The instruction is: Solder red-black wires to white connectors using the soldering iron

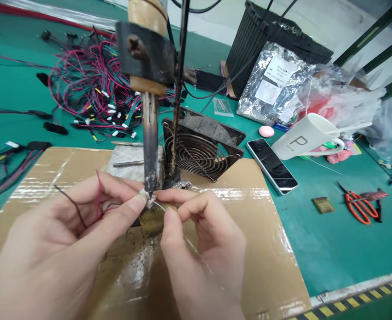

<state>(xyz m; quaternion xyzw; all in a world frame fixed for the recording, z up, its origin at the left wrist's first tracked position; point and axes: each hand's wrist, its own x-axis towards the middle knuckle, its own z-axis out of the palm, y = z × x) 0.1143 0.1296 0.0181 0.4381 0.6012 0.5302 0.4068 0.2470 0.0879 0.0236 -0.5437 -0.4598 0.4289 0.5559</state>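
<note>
A soldering iron point(150, 142) stands upright in a dark bracket, its blackened tip meeting a small white terminal point(143, 194). My left hand point(65, 235) pinches that terminal between thumb and forefinger, with thin red and black wires point(97, 195) trailing from it. My right hand point(202, 235) pinches a thin pale wire point(159, 204) at the same spot, just beside the iron's tip. Below both hands lies a scorched brass-coloured plate point(152, 221) on taped cardboard point(249, 213), which is spattered with dark burn marks.
A rusty fan guard point(199, 151) stands behind the iron. A tangle of red and green wires point(92, 84) lies back left on the green mat point(315, 249). On the right are a phone point(272, 166), white mug point(302, 138), orange scissors point(358, 204) and a foil bag point(272, 84).
</note>
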